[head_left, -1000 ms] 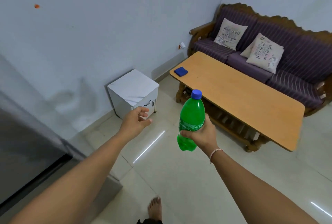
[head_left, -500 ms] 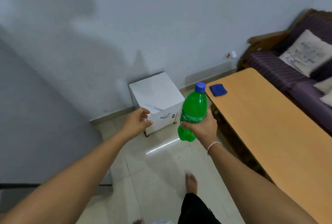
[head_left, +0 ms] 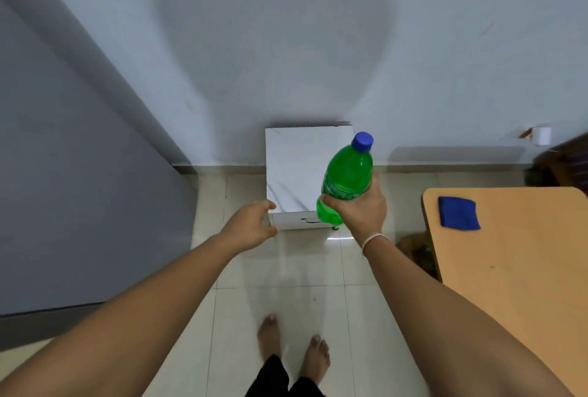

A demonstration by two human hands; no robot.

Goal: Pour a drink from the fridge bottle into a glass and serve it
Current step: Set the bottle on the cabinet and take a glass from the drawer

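Observation:
A green plastic bottle point(head_left: 348, 175) with a blue cap is held in the air, tilted slightly right, by my right hand point(head_left: 359, 209), which grips its lower half. My left hand point(head_left: 251, 226) hovers empty to the left of the bottle, fingers loosely curled and apart, near the front corner of a small white cabinet point(head_left: 296, 174). No glass is in view.
The white cabinet stands against the pale wall straight ahead. A wooden table point(head_left: 515, 269) with a blue cloth point(head_left: 458, 213) on it is at the right. A grey fridge side point(head_left: 79, 190) fills the left. My bare feet point(head_left: 292, 352) stand on the tiled floor.
My view has swung left and down: the sofa has left the frame, the cabinet is now straight ahead, and both feet show. The bottle stays in my right hand.

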